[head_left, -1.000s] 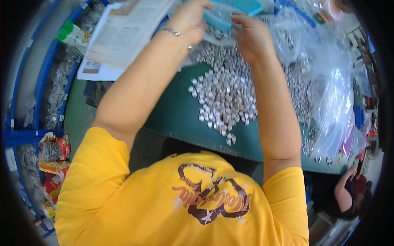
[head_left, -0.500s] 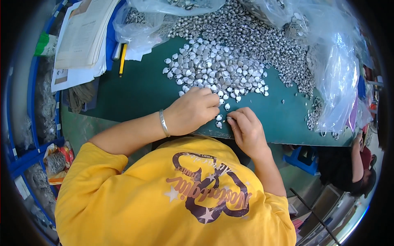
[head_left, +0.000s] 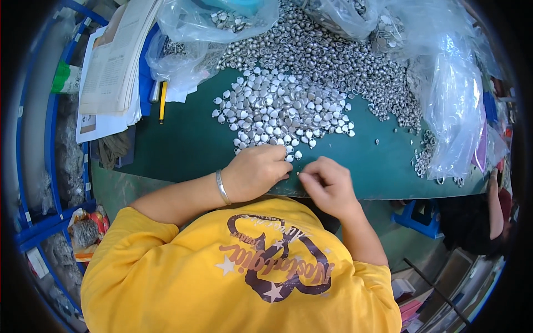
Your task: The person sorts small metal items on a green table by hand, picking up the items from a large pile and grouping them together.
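Heaping small shiny silver metal pieces (head_left: 294,105), green table (head_left: 183,150)

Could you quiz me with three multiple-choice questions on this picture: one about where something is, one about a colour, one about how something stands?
1. Where is the pencil?
A. beside the papers
B. in the right hand
C. on the floor

2. What colour is the mat?
A. red
B. green
C. white

3. How is the left hand?
A. raised high
B. holding a bag
C. curled at the edge of the metal pieces

Answers: 1 A, it lies along the stack's right side. 2 B, bare mat shows dark green. 3 C, its fingers bend at the nearest pieces.
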`<move>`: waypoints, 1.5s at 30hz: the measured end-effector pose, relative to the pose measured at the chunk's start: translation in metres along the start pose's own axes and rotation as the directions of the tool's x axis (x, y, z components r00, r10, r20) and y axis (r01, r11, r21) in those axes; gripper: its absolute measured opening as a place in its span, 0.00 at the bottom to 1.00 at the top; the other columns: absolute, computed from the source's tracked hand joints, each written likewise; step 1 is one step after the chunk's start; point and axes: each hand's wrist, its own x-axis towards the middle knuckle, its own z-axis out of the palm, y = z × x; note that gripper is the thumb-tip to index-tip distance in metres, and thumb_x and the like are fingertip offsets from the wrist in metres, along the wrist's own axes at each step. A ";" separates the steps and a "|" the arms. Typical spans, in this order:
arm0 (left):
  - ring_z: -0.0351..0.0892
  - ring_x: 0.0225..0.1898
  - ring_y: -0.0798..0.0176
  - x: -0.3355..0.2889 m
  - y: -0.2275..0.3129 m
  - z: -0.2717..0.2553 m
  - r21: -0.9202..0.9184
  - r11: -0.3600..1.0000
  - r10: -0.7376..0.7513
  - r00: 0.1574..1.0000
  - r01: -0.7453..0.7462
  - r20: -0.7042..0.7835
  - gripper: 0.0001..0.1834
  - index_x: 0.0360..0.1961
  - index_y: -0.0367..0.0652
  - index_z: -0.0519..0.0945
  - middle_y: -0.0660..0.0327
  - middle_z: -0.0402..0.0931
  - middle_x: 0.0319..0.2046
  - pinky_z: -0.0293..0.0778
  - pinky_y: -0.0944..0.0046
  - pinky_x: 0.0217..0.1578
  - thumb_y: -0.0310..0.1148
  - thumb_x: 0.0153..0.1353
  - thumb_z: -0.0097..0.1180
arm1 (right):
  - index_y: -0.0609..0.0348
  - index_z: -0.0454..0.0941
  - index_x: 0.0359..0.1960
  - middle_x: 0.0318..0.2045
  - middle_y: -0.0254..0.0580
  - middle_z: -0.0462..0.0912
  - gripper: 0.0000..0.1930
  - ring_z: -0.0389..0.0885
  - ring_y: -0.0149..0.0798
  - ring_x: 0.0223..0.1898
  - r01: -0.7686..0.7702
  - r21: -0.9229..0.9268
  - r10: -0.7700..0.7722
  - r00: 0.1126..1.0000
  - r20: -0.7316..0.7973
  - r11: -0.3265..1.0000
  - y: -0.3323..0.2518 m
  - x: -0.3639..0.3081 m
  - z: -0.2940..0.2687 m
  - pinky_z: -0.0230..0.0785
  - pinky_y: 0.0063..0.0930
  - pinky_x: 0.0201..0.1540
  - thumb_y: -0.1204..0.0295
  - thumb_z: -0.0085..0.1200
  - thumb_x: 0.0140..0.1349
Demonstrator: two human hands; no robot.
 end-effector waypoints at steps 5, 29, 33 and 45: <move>0.73 0.25 0.57 0.003 0.002 0.000 0.000 1.000 -0.021 0.999 0.021 -0.031 0.09 0.29 0.43 0.78 0.61 0.68 0.24 0.70 0.62 0.26 0.28 0.44 0.64 | 0.61 0.77 0.29 0.21 0.42 0.75 0.05 0.74 0.40 0.20 0.094 -0.185 -0.112 0.989 -0.093 0.978 0.006 0.012 -0.003 0.67 0.28 0.24 0.77 0.59 0.50; 0.77 0.29 0.67 0.004 -0.001 -0.014 -0.889 -0.174 -0.492 0.744 0.424 0.452 0.11 0.40 0.34 0.73 0.57 0.75 0.31 0.73 0.73 0.26 0.24 0.56 0.46 | 0.64 0.74 0.38 0.15 0.25 0.64 0.08 0.55 0.19 0.12 -0.531 0.740 0.381 0.839 0.389 0.413 -0.013 0.048 -0.019 0.43 0.15 0.14 0.71 0.51 0.62; 0.79 0.33 0.65 0.000 0.001 -0.031 -0.907 -0.117 -0.490 0.771 0.404 0.406 0.11 0.45 0.33 0.72 0.54 0.76 0.36 0.75 0.72 0.30 0.22 0.62 0.44 | 0.63 0.77 0.35 0.16 0.25 0.69 0.11 0.60 0.20 0.14 -0.527 0.395 0.395 0.841 0.370 0.753 -0.062 0.123 -0.050 0.48 0.15 0.15 0.68 0.58 0.56; 0.81 0.33 0.62 -0.032 -0.021 -0.046 -0.961 -0.065 -0.660 0.711 0.270 0.244 0.12 0.46 0.35 0.71 0.48 0.76 0.43 0.76 0.74 0.26 0.25 0.61 0.47 | 0.70 0.68 0.49 0.22 0.32 0.72 0.14 0.62 0.22 0.16 -0.132 0.495 0.137 0.990 0.027 0.859 -0.059 0.149 -0.061 0.53 0.16 0.16 0.77 0.41 0.64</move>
